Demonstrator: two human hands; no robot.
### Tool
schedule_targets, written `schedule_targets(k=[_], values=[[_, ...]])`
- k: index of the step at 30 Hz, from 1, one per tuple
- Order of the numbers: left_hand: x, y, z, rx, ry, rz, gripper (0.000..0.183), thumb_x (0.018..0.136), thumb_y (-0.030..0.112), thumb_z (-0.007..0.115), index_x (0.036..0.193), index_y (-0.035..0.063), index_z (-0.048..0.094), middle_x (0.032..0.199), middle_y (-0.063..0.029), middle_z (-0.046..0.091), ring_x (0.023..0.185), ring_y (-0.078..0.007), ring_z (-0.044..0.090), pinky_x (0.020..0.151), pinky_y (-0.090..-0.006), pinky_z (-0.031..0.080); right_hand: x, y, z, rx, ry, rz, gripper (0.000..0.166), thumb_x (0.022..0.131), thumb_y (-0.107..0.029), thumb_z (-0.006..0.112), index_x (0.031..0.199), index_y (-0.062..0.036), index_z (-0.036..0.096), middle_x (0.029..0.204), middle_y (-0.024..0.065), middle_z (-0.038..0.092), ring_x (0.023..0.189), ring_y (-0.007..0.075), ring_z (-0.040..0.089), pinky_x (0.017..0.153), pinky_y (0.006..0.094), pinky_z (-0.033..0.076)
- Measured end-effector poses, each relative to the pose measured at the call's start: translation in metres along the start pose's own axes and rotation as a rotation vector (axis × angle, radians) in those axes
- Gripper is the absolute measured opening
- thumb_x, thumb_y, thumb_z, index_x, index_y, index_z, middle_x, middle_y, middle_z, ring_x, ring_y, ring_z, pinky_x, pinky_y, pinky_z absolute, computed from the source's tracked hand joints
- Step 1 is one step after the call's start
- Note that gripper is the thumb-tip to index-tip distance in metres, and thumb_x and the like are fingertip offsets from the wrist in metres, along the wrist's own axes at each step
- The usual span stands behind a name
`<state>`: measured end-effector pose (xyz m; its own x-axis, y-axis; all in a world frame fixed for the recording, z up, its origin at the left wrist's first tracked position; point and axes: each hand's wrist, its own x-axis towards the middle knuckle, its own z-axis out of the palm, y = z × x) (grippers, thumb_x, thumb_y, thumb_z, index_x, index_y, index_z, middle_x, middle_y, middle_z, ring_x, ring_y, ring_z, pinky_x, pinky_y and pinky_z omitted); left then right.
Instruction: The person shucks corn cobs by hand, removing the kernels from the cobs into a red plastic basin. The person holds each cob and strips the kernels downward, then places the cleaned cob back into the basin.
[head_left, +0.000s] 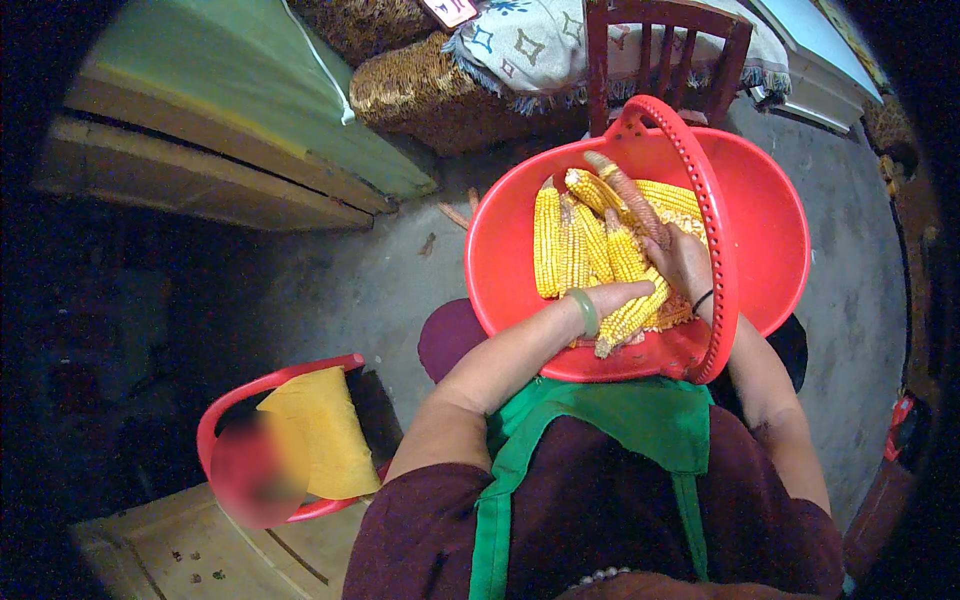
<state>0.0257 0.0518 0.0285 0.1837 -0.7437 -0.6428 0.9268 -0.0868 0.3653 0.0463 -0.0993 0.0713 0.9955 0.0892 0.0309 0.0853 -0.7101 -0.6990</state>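
Note:
A red plastic basket with an arched handle rests at my lap. Several ears of yellow corn lie in its left half, next to loose kernels. My right hand, reaching in behind the handle, grips the lower end of a reddish, mostly stripped corn cob. That cob slants up and left over the other ears. My left hand, below a green bangle, has its thumb across an ear of corn with kernels on it. The fingers under that ear are hidden.
A dark red wooden chair stands just beyond the basket, before a sofa with a patterned throw. To the left are a green-covered piece of furniture and a red chair with a yellow cushion. Grey floor lies between.

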Motion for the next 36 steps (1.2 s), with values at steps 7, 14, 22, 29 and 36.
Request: schedule_targets(k=[7,14,22,29,36], values=[[-0.005,0.006,0.003,-0.064,-0.016,0.001,0.040,0.082,0.049,0.051,0.099,0.0123,0.056,0.072,-0.0120,0.059,0.059,-0.0258,0.060,0.051,-0.0381,0.054,0.010,-0.005,-0.005,-0.002,-0.047,0.084,0.035,0.077,-0.028,0.063,0.088,0.0038,0.055,0.068,0.0219,0.059,0.064,0.0314,0.060,0.057,0.0386,0.046],[0.004,0.007,-0.007,-0.213,-0.109,-0.091,0.044,0.078,0.055,0.052,0.090,0.0133,0.057,0.063,-0.0093,0.056,0.052,-0.0237,0.055,0.048,-0.0361,0.052,-0.025,0.013,-0.008,-0.047,-0.086,-0.010,0.025,0.080,-0.014,0.061,0.096,0.0034,0.054,0.083,0.0181,0.060,0.073,0.0229,0.058,0.067,0.0328,0.045],[0.002,0.008,-0.007,-0.397,-0.277,-0.183,0.047,0.080,0.059,0.045,0.091,0.0145,0.057,0.061,-0.0143,0.053,0.047,-0.0238,0.051,0.038,-0.0287,0.045,0.001,0.005,-0.002,-0.016,-0.007,0.033,0.033,0.079,-0.025,0.061,0.094,0.0039,0.055,0.072,0.0244,0.060,0.069,0.0347,0.062,0.058,0.0385,0.047],[-0.007,0.011,-0.003,0.329,0.189,0.140,0.054,0.079,0.054,0.049,0.099,0.0042,0.055,0.080,-0.0180,0.061,0.071,-0.0299,0.061,0.059,-0.0357,0.051,0.017,-0.001,0.000,-0.149,-0.092,-0.073,0.042,0.078,-0.036,0.058,0.092,0.0030,0.054,0.067,0.0243,0.057,0.064,0.0397,0.058,0.057,0.0441,0.045],[-0.034,0.044,0.011,1.007,0.312,0.245,0.056,0.069,0.041,0.063,0.101,-0.0040,0.056,0.096,-0.0193,0.061,0.089,-0.0292,0.059,0.080,-0.0349,0.046,0.030,0.016,-0.002,-0.043,-0.266,-0.054,0.044,0.079,-0.032,0.057,0.106,0.0026,0.052,0.081,0.0272,0.058,0.078,0.0358,0.059,0.069,0.0402,0.046]])
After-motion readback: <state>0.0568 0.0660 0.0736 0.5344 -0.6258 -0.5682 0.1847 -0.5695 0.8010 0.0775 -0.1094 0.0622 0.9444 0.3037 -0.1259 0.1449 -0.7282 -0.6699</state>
